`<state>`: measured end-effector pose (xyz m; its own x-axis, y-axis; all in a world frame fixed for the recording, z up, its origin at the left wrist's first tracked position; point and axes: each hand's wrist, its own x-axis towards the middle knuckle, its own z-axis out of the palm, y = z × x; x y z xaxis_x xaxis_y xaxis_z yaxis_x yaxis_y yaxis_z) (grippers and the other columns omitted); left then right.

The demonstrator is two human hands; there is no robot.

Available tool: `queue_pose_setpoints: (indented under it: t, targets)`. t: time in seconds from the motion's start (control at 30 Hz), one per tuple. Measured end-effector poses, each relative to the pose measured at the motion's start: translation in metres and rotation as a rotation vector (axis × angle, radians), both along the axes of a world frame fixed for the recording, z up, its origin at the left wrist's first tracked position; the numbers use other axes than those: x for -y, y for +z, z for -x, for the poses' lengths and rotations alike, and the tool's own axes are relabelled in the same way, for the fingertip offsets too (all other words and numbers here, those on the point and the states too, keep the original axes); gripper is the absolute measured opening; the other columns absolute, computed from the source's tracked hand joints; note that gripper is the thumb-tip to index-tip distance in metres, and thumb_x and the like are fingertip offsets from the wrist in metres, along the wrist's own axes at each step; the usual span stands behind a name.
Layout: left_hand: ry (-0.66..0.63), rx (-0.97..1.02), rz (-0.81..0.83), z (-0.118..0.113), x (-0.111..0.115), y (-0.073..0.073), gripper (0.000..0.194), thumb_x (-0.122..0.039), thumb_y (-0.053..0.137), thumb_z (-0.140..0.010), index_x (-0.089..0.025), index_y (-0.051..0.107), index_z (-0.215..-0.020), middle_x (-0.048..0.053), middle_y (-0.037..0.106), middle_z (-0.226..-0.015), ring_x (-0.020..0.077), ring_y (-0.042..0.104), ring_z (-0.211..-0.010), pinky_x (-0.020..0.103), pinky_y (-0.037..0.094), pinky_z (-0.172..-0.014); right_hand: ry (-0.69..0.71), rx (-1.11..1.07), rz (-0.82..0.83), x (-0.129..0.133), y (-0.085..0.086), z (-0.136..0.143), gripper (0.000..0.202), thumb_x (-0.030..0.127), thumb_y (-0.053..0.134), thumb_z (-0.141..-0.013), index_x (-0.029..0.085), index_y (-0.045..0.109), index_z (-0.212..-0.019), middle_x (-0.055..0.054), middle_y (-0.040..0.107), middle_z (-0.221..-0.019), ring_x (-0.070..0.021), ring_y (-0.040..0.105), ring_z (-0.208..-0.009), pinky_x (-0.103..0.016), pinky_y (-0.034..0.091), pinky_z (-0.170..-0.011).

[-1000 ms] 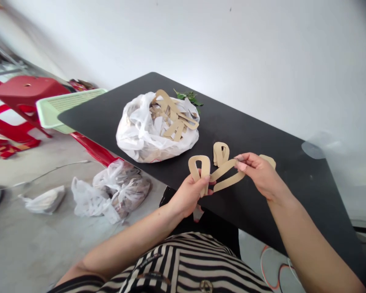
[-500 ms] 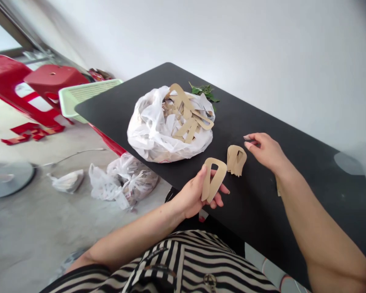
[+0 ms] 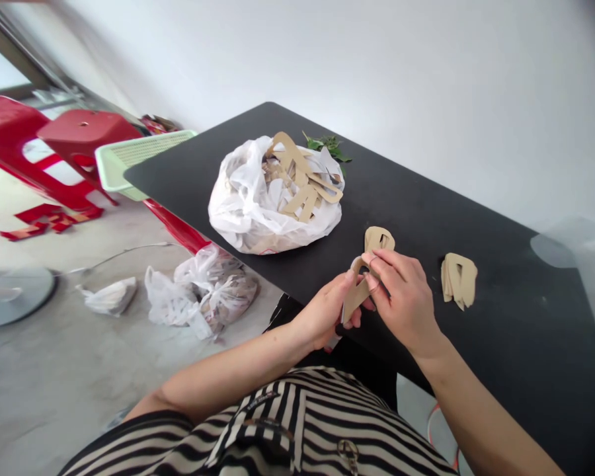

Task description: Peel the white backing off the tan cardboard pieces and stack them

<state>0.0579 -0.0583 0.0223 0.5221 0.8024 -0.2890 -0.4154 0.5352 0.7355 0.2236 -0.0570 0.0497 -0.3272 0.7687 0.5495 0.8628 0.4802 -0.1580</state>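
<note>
My left hand point(image 3: 327, 307) grips a tan cardboard loop point(image 3: 356, 295) with a slot cut in it, held over the near edge of the black table. Thumb and fingers of my right hand point(image 3: 401, 294) pinch the loop's upper end, partly covering it. Just behind my hands lies a small stack of similar tan loops point(image 3: 378, 237), its lower part hidden. To the right of my right hand sits another stack of tan loops point(image 3: 459, 280). A white plastic bag point(image 3: 248, 221) on the table is filled with tan and white cardboard scraps point(image 3: 297, 178).
Green leaves point(image 3: 330, 145) lie behind the bag on the black table point(image 3: 416, 198), which stands along a white wall. Left of it are a pale green basket point(image 3: 116, 175) and red stools point(image 3: 86, 132). Tied plastic bags point(image 3: 213, 291) rest on the floor, near a round grey base point(image 3: 17, 295).
My right hand has come left and down from beyond the near stack to the loop in my left hand. The right-hand stack, formerly behind my forearm, now shows. The loop has turned more edge-on.
</note>
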Motion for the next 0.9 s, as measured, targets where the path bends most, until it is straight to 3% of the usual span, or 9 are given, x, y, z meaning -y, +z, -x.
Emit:
queue_pose_setpoints:
  t: [0.2, 0.4, 0.67, 0.9]
  targets:
    - [-0.091, 0.072, 0.016, 0.004, 0.01, 0.003, 0.042, -0.057, 0.059, -0.093, -0.017, 0.059, -0.104, 0.002, 0.067, -0.078, 0.0109, 0.057, -0.051, 0.023, 0.036, -0.047, 0.068, -0.153, -0.038, 0.012, 0.005, -0.003, 0.037, 0.015, 0.065, -0.093, 0.025, 0.062, -0.129, -0.011, 0.067, -0.129, -0.0275, 0.063, -0.117, -0.047, 0.053, -0.102]
    - [-0.183, 0.14, 0.035, 0.006, 0.016, 0.001, 0.041, -0.057, 0.057, -0.093, -0.017, 0.058, -0.102, 0.003, 0.067, -0.077, 0.0121, 0.057, -0.05, 0.024, 0.036, -0.047, 0.125, -0.162, -0.019, 0.018, 0.012, -0.006, 0.037, 0.013, 0.064, -0.094, 0.026, 0.065, -0.128, -0.011, 0.067, -0.13, -0.0273, 0.063, -0.119, -0.048, 0.054, -0.103]
    - [-0.223, 0.246, 0.122, 0.006, 0.017, -0.006, 0.049, -0.063, 0.041, -0.097, -0.018, 0.059, -0.105, 0.006, 0.069, -0.076, 0.0141, 0.059, -0.049, 0.024, 0.034, -0.045, 0.128, -0.107, -0.135, 0.024, 0.007, -0.007, 0.031, 0.011, 0.068, -0.091, 0.026, 0.067, -0.118, -0.009, 0.07, -0.128, -0.0252, 0.065, -0.114, -0.045, 0.055, -0.099]
    - [-0.224, 0.177, 0.15, 0.006, 0.018, -0.004, 0.051, -0.057, 0.038, -0.099, -0.014, 0.063, -0.106, 0.009, 0.07, -0.076, 0.016, 0.062, -0.052, 0.026, 0.041, -0.051, 0.176, -0.327, 0.085, 0.027, 0.01, -0.012, 0.013, 0.019, 0.06, -0.095, 0.028, 0.062, -0.103, -0.005, 0.074, -0.108, -0.0248, 0.069, -0.106, -0.048, 0.056, -0.095]
